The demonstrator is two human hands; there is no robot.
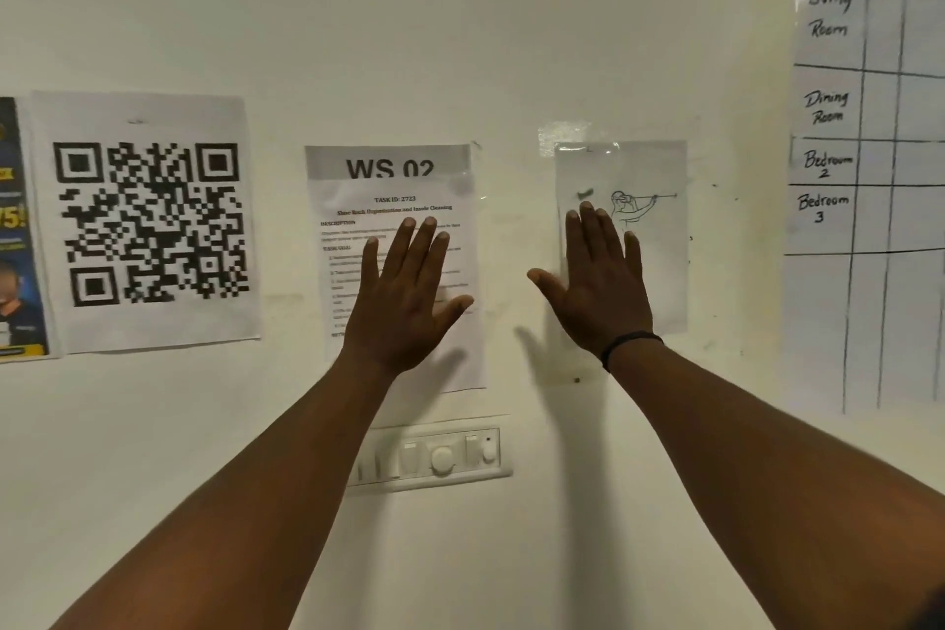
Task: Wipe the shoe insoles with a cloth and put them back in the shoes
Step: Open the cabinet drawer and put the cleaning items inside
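1. Two bare forearms come up from the lower edge of the view toward a pale wall (460,41), and they are closest to the camera.
2. At the end of the left arm, the left hand (404,302) is lifted with its back to the camera, fingers straight and a little spread, thumb out to the right. It holds nothing.
3. Behind this hand hangs a printed sheet (394,205) with the heading "WS 02" and the line "TASK ID: 2723". I cannot tell if the hand touches the paper or only stands in front of it.
4. At the right, the right hand (598,287) is flat in the same way, fingers straight, thumb out to the left, holding nothing. A dark band (631,343) goes around its wrist.
5. Behind the right hand is a taped sheet with a small line drawing (639,207).
6. Left on the wall is a large QR code sheet (148,220), and a hand-written room chart (864,118) is at the far right.
7. Below the printed sheet sits a white switch panel (434,458).
8. Insoles, shoes and cloth do not show in this view; only the wall is seen.
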